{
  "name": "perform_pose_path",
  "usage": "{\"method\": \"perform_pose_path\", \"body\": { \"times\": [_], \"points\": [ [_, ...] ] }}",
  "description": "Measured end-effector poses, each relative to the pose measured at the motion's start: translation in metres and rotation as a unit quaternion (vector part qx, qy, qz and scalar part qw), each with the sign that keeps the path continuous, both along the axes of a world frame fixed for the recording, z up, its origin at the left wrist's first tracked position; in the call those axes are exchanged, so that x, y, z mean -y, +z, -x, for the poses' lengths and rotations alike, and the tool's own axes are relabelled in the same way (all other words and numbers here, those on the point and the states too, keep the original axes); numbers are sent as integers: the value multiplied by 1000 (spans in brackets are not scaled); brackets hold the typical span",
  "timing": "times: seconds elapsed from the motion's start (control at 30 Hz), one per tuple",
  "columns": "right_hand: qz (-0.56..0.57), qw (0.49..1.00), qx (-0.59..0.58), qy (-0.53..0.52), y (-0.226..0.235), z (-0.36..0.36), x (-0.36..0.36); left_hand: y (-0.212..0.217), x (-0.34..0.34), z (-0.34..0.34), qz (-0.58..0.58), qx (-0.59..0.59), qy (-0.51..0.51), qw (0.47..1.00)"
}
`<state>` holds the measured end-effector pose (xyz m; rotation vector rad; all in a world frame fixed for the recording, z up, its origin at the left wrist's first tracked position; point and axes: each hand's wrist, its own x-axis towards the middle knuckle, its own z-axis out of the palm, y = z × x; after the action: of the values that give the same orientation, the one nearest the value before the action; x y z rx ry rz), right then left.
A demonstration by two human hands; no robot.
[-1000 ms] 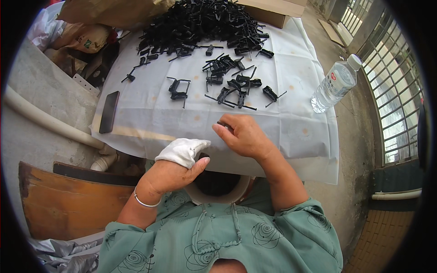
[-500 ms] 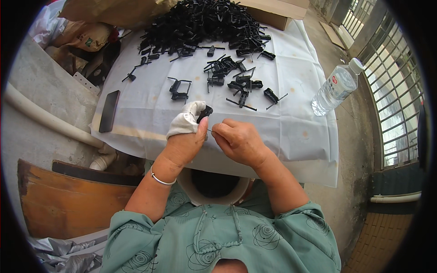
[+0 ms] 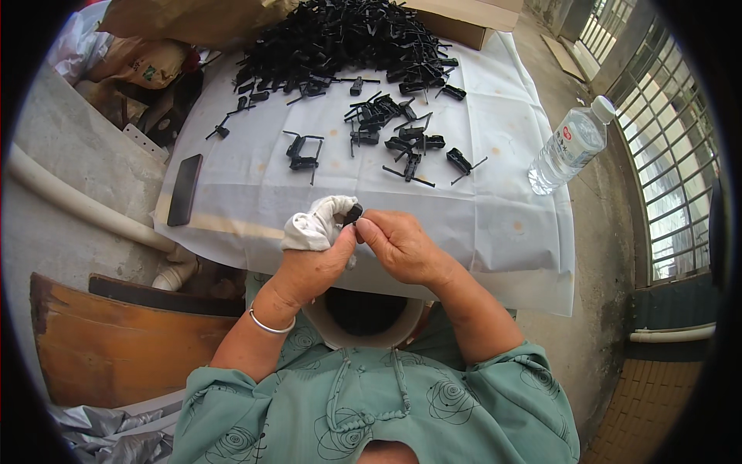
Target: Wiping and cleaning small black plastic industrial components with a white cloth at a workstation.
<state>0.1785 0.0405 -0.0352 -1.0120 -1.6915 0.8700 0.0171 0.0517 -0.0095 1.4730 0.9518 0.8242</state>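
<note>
My left hand (image 3: 321, 236), partly covered by a white cloth glove with the thumb bare, grips a small black plastic part (image 3: 353, 213) above the table's near edge. My right hand (image 3: 402, 243) is bare and meets the left at that part, its thumb and curled index finger pinching at the part's right side. The fingers cover most of the part, so its lower end is hidden. Beyond the hands, similar black plastic parts with thin arms (image 3: 412, 166) lie loose on the table. A large heap of them (image 3: 340, 46) covers the far end.
White plastic sheeting (image 3: 495, 224) covers the table. A phone (image 3: 185, 189) lies at its left edge, and a water bottle (image 3: 568, 151) stands at the right. A cardboard box (image 3: 464, 23) is at the back. Below my hands, a pale bucket (image 3: 313, 317) sits between my knees.
My right hand has turned and closed up against the left at the black part; the thin dark strip seen between the hands before is now hidden. The left hand has lowered slightly.
</note>
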Motion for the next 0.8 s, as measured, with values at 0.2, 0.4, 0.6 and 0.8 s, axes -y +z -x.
{"method": "perform_pose_path", "body": {
  "times": [0.2, 0.4, 0.6, 0.8],
  "points": [
    [88, 996, -2, -26, -12, 14, 2, -24, 2, 2, -297, -129, 55, 944],
    [79, 994, -67, 17, -3, 3, 2, -19, -3, 3, -179, -3, 56, 982],
    [11, 993, 121, 8, -1, -7, 0, -9, -6, 12, 84, 161, 10, 983],
    [-26, 998, -49, -24, 3, 0, 3, -2, -1, 8, 18, 43, -66, 997]
  ]
}}
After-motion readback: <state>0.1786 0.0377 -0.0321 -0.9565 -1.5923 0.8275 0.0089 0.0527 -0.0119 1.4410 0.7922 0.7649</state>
